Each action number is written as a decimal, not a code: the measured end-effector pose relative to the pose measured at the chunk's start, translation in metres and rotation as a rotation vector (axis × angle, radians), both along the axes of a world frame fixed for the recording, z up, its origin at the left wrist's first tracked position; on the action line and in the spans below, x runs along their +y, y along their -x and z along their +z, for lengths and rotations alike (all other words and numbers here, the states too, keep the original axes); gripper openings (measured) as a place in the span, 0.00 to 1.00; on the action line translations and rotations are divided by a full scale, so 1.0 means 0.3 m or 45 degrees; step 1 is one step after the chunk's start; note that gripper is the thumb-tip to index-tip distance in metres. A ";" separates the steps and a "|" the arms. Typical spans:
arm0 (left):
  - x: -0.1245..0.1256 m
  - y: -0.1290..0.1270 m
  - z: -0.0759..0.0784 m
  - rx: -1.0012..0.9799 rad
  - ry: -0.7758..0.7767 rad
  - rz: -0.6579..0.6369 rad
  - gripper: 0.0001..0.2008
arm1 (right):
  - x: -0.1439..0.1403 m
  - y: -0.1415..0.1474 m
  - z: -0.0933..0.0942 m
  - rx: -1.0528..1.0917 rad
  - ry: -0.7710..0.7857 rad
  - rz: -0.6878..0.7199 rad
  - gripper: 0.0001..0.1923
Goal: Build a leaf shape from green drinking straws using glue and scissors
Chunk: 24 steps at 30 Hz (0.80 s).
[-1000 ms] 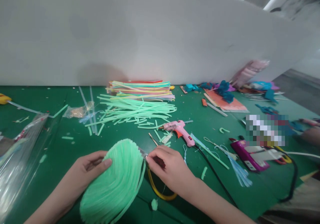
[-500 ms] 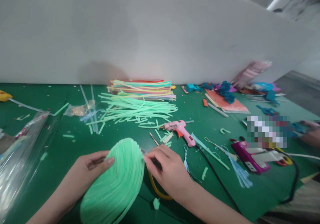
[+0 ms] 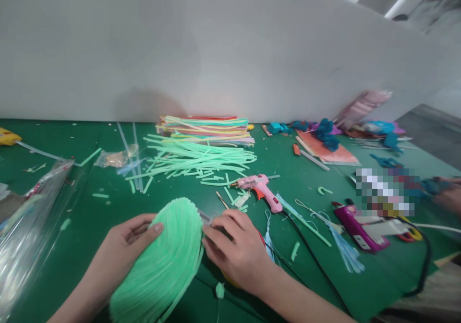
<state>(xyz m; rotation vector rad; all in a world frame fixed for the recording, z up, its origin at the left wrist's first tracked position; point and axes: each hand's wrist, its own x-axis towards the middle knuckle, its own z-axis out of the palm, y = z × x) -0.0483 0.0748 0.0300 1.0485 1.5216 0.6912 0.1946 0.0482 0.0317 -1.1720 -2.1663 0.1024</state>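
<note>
My left hand (image 3: 131, 239) grips the light, springy green strip fan (image 3: 165, 260) by its edge; right hand (image 3: 234, 246) pinches its rim.

Bright, even overhead light — soft shadows, blurred and stretched picture edges.

One head-worn view looks forward and down, close over the hands (image 3: 187, 246), across the green surface (image 3: 324, 179) toward the wall beyond them.
</note>
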 end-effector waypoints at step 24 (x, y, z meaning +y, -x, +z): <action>-0.068 -0.070 0.060 -0.396 0.095 0.095 0.21 | 0.062 -0.035 0.056 1.086 1.864 0.156 0.21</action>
